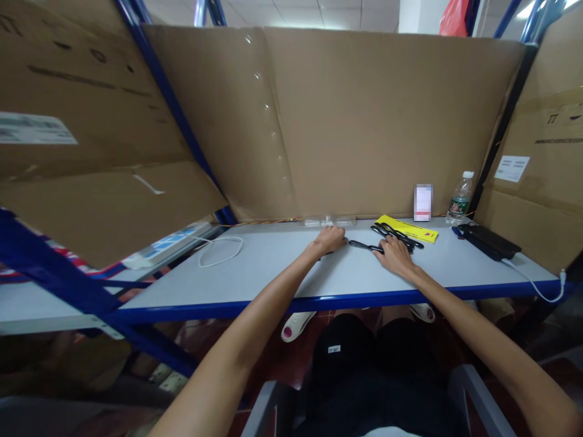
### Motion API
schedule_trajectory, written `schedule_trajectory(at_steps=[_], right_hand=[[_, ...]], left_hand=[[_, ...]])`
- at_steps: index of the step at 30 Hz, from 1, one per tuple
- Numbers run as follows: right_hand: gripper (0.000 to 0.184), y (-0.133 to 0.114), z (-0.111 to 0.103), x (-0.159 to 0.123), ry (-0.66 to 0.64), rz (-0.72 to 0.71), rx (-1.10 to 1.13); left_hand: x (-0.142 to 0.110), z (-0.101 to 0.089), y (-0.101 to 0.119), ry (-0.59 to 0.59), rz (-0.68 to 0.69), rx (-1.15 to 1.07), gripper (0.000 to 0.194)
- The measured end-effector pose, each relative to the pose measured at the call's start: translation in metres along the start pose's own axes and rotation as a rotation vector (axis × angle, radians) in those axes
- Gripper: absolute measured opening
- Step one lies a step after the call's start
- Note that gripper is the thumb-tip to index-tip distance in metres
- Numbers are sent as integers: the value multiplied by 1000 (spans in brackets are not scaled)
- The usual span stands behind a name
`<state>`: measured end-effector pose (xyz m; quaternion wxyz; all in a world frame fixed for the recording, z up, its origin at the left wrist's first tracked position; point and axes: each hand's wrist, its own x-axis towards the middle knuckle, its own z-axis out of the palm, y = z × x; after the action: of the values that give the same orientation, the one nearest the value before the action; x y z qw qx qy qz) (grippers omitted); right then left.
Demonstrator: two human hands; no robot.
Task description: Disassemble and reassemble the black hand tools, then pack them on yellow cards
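My left hand (pixel 331 240) rests low over the white tabletop with its fingers curled. A bit of something dark shows under it, too hidden to name. To its right, my right hand (pixel 394 255) has its fingers closed around one end of a slender black spoon-like piece (pixel 362 245), whose other end points toward my left hand. Just behind my right hand, several similar black pieces with rounded ends (pixel 386 229) lie in a loose pile. They overlap a flat yellow card or packet (pixel 416 232) with dark print.
A phone (pixel 423 203) leans against the cardboard back wall (pixel 355 121), left of a water bottle (pixel 459 200). At the right lies a black power bank-like box (pixel 492 240) with a white cable (pixel 532 282). Another white cable (pixel 221 250) curls at left. Clear plastic pieces (pixel 314 223) sit at the back.
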<state>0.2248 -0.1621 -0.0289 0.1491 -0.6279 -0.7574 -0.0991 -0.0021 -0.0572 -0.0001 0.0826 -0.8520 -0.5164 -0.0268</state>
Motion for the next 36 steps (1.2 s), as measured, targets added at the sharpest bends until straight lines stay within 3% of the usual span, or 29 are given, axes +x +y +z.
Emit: schedule_trajectory(at_steps=[3, 5, 10, 14, 17, 19, 22, 25, 28, 32, 36], right_hand=[[40, -1, 0, -1, 20, -14, -16], [40, -2, 0, -4, 30, -32, -15], [42, 0, 2, 0, 123, -69, 97], [35, 2, 0, 25, 234, 25, 551], [30, 2, -6, 51, 79, 39, 961], [20, 3, -11, 65, 1, 46, 1094], [13, 14, -14, 78, 47, 115, 1156], [16, 31, -11, 82, 123, 244, 1185], [16, 46, -5, 78, 138, 379, 1158], [13, 47, 1, 71, 62, 390, 1110], [23, 33, -3, 68, -17, 394, 1140]], left_hand=[[-1, -2, 2, 60, 55, 66, 28], [1, -4, -3, 115, 20, 38, 28], [4, -7, -16, 374, -136, -391, 31], [9, -9, 6, 376, 23, -857, 26], [13, -15, 35, 362, 137, -989, 22], [14, -19, 49, 407, 155, -952, 20], [10, -20, 54, 473, 118, -821, 26], [0, -9, 49, 333, 177, -603, 35], [-8, 7, 46, 164, 283, -404, 30], [-13, 22, 47, 158, 262, -351, 25], [-22, 25, 48, 129, 207, -433, 22]])
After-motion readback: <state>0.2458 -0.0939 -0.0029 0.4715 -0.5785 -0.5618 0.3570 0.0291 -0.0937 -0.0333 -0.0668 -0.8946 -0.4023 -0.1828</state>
